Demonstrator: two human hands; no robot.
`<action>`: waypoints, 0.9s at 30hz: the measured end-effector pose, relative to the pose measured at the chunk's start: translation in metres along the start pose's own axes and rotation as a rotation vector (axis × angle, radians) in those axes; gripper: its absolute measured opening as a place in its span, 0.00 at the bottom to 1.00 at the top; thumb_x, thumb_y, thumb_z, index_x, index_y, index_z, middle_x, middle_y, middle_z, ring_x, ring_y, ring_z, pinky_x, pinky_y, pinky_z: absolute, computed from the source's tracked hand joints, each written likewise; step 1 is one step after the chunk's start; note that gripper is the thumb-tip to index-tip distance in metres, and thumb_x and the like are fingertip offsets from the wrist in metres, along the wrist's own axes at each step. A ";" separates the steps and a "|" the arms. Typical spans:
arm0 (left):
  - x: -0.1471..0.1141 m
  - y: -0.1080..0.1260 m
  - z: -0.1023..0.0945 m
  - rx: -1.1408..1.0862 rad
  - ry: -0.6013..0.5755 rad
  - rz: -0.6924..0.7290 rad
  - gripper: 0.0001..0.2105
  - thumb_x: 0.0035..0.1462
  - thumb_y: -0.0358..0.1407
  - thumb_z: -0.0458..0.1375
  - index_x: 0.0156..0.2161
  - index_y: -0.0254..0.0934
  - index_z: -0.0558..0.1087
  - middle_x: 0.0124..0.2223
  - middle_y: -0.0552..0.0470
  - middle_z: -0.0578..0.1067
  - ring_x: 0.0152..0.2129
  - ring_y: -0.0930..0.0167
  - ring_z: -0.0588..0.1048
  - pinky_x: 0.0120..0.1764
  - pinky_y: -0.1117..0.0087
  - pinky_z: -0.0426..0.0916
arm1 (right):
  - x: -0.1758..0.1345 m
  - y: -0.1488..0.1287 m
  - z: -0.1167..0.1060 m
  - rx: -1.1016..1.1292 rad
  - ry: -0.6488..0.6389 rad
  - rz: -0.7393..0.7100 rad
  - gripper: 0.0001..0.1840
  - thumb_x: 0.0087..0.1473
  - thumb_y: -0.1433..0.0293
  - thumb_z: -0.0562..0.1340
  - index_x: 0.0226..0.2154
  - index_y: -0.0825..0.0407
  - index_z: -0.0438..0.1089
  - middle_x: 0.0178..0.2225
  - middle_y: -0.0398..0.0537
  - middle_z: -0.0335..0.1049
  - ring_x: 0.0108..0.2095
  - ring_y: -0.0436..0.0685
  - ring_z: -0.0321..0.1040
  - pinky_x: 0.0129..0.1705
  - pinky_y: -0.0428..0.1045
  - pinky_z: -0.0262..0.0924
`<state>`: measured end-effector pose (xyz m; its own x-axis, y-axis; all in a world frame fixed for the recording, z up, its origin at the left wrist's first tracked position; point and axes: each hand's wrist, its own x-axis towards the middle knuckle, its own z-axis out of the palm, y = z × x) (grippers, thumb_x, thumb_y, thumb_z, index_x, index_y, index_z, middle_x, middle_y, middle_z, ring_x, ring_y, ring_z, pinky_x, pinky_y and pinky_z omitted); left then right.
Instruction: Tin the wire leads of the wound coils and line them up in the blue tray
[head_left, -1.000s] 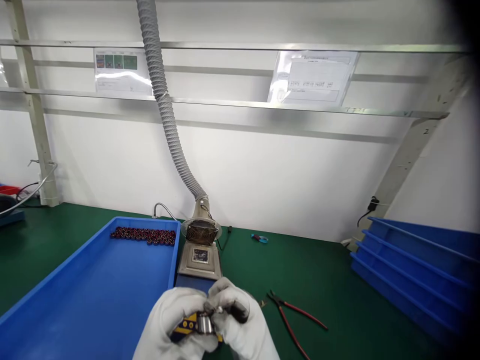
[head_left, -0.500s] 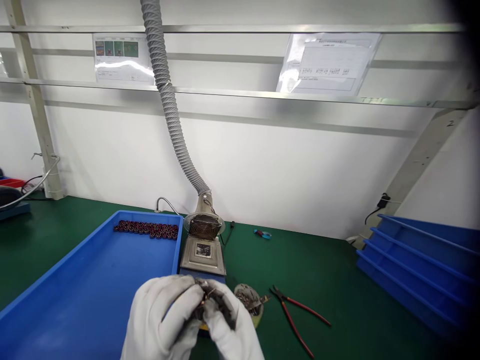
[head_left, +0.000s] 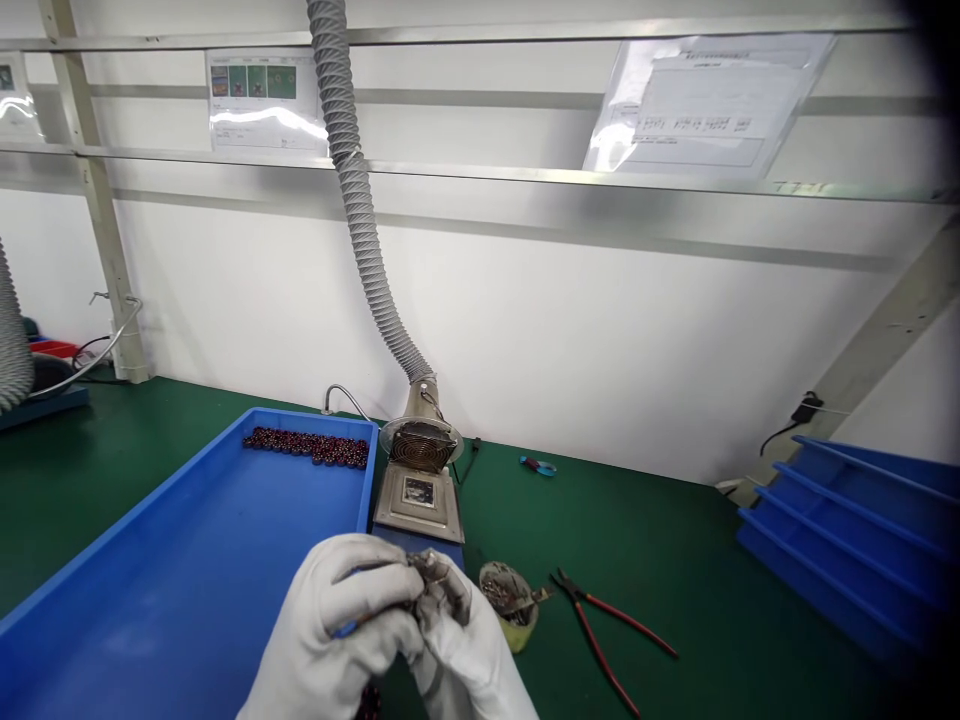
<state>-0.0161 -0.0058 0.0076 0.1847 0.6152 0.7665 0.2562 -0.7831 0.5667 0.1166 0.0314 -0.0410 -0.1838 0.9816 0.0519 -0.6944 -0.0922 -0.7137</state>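
Note:
Both hands wear white gloves with greyed fingertips and meet in front of the soldering station. My left hand (head_left: 341,620) is closed, its fingertips pinched against those of my right hand (head_left: 469,630). A small dark piece seems to be between them, mostly hidden by the gloves. A bit of blue shows between the left fingers; I cannot tell what it belongs to. Below the left hand a few dark red round parts (head_left: 368,703) peek out. Just right of my right hand stands a small yellow-green cup (head_left: 519,632) with metal bits in it.
A large blue tray (head_left: 172,560) lies left, with rows of dark red coil-like parts (head_left: 307,444) at its far end. Behind the hands is a metal-topped station (head_left: 420,515) under a grey extraction hose (head_left: 367,240). Red-handled pliers (head_left: 600,640), small blue cutters (head_left: 538,466) and stacked blue trays (head_left: 855,540) are right.
The view has shifted, so the bench things appear further right. Both hands stay together, with the fingers slightly rearranged. The dark red parts under the left hand have come into sight.

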 end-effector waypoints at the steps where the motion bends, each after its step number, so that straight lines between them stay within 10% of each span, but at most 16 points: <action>1: -0.001 -0.002 0.001 -0.115 0.039 -0.086 0.07 0.53 0.34 0.57 0.36 0.44 0.75 0.38 0.51 0.75 0.35 0.68 0.74 0.38 0.71 0.71 | 0.000 -0.002 0.001 0.002 -0.014 0.027 0.15 0.33 0.58 0.69 0.22 0.50 0.70 0.22 0.45 0.72 0.24 0.54 0.70 0.28 0.50 0.67; 7: 0.003 -0.003 -0.003 -0.494 0.371 -0.431 0.03 0.44 0.34 0.62 0.23 0.41 0.77 0.30 0.52 0.78 0.34 0.67 0.75 0.36 0.75 0.70 | -0.001 -0.028 0.004 0.055 -0.207 0.264 0.06 0.39 0.70 0.68 0.22 0.53 0.70 0.21 0.41 0.73 0.23 0.49 0.70 0.28 0.44 0.66; 12: 0.006 0.006 -0.001 -0.260 0.057 -0.470 0.12 0.39 0.29 0.63 0.34 0.43 0.79 0.42 0.48 0.77 0.39 0.63 0.74 0.43 0.69 0.69 | 0.002 -0.021 0.001 0.049 -0.217 0.217 0.07 0.38 0.72 0.69 0.25 0.51 0.71 0.23 0.41 0.74 0.24 0.51 0.71 0.28 0.46 0.67; 20: 0.007 0.000 -0.003 -0.470 0.403 -0.532 0.04 0.43 0.30 0.60 0.24 0.41 0.78 0.30 0.53 0.79 0.31 0.67 0.77 0.35 0.74 0.72 | -0.022 -0.022 0.019 0.154 -0.187 0.192 0.08 0.40 0.67 0.68 0.28 0.50 0.72 0.28 0.43 0.75 0.28 0.51 0.71 0.32 0.47 0.66; 27: 0.003 0.006 0.003 -0.010 -0.017 -0.342 0.20 0.39 0.25 0.62 0.41 0.45 0.74 0.46 0.50 0.75 0.44 0.64 0.72 0.48 0.65 0.66 | -0.041 -0.019 0.034 0.376 -0.121 0.182 0.10 0.43 0.68 0.66 0.33 0.50 0.73 0.34 0.43 0.75 0.36 0.49 0.71 0.41 0.44 0.64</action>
<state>-0.0109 -0.0086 0.0128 0.1054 0.8435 0.5266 0.2970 -0.5321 0.7929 0.1135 -0.0128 -0.0055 -0.3912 0.9192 0.0459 -0.8440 -0.3384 -0.4161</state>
